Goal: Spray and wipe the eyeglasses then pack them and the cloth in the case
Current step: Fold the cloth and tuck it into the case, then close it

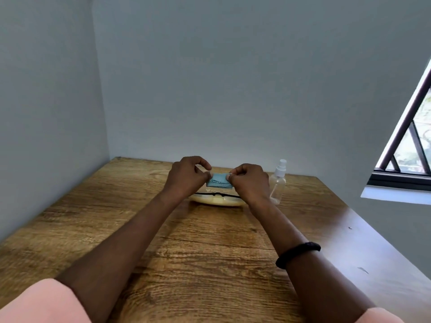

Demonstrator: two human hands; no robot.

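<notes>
Blue cloth, cream case, wood-grain brown table

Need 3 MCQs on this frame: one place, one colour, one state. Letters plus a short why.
1. Where is the spray bottle?
A) on the table, right of the right hand
B) at the table's near edge
C) on the windowsill

2. What colour is the cloth?
A) red
B) light blue
C) white

3. What state is the cloth in?
A) spread flat on the table
B) folded, pinched at both ends
C) draped over the bottle

Answers:
1 A: it stands upright just right of that hand.
2 B: light blue shows between the fingers.
3 B: the left hand and right hand each pinch an end, above the case.
</notes>
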